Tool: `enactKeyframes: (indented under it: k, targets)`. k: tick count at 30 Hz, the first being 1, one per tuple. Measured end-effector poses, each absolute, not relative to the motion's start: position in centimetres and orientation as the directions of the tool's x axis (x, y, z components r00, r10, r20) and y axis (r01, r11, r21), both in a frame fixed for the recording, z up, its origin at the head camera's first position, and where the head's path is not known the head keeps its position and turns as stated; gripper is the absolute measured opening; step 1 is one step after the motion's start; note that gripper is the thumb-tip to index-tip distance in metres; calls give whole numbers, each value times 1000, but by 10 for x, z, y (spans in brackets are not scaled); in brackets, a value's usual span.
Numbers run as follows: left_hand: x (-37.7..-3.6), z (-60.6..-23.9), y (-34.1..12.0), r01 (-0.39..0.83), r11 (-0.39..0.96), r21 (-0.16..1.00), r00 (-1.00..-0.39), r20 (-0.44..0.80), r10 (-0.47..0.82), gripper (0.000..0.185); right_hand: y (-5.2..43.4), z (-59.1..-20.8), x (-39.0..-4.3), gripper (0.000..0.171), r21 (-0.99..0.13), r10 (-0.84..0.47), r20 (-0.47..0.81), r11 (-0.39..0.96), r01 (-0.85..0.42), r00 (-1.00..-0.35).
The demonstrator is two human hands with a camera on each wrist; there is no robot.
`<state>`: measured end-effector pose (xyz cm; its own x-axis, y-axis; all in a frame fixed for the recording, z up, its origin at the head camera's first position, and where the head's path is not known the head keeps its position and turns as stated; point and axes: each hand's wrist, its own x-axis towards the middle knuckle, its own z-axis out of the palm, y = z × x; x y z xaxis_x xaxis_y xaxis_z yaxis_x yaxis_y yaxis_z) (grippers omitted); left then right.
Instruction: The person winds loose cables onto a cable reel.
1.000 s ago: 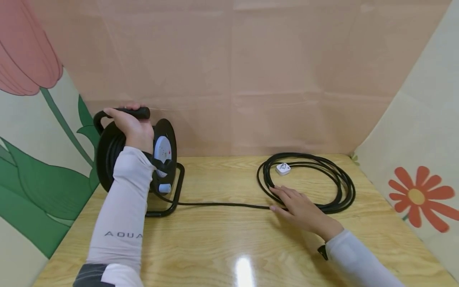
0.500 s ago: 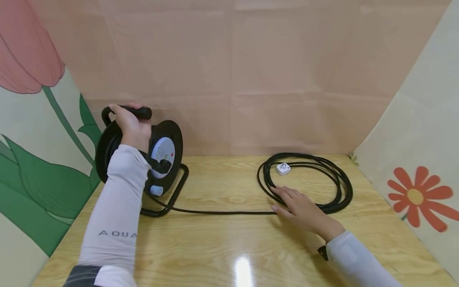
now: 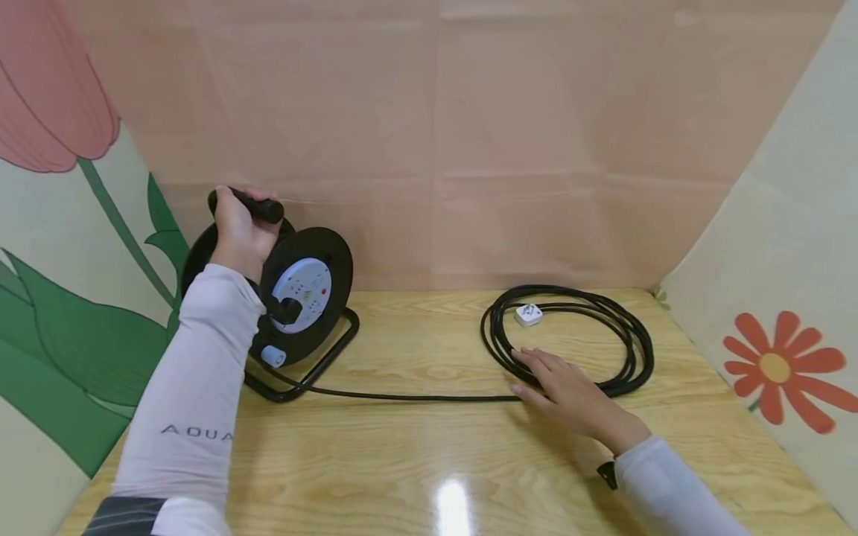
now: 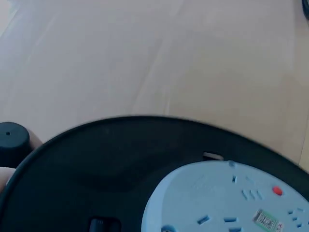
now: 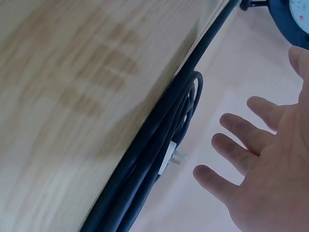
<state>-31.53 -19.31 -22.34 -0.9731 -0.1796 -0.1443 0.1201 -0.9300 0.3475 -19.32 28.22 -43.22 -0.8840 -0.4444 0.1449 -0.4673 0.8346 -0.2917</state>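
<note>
Wooden tabletop (image 3: 402, 461) under items; pink backdrop sheet (image 3: 429, 134) behind, flower-printed panels (image 3: 777, 368) at both sides. White plug (image 3: 529, 315) inside cable coil (image 3: 622, 385), prongs exposed. Single cable run (image 3: 415, 397) joins coil to cable reel (image 3: 302, 294). Left sleeve (image 3: 194, 372) partly blocks view of reel. Reel at tabletop's left, directly below left hand (image 3: 244, 238), which grips top handle (image 3: 266, 210). Right hand (image 3: 566, 398): fingers extended, spread, just above coil's near edge, well apart from reel.

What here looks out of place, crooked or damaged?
Nothing seems spilled or damaged. Only the cable reel looks askew, turned at an angle to the table's back edge; the left hand grips its handle.
</note>
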Motion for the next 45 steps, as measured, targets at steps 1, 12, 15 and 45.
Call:
enactKeyframes:
  k: [1, 12, 15, 45]
  targets:
    - [-316, -223, -194, 106, -929, 354, -975, -144, -166, 59, 283, -432, -193, 65, -292, -437, 144, 839, -460, -888]
    - [-321, -219, -202, -81, -959, 271, -982, -184, 31, 55, 291, -429, -190, 65, -276, -405, 145, 860, -430, -903]
    - [-318, -220, -204, -61, -962, 264, -981, -195, 9, 41, 290, -431, -192, 63, -234, -424, 172, 859, -455, -889]
    - [-314, -215, -188, 21, -682, 731, -973, -141, -181, 24, 307, -418, -172, 67, -130, -396, 257, 890, -438, -881]
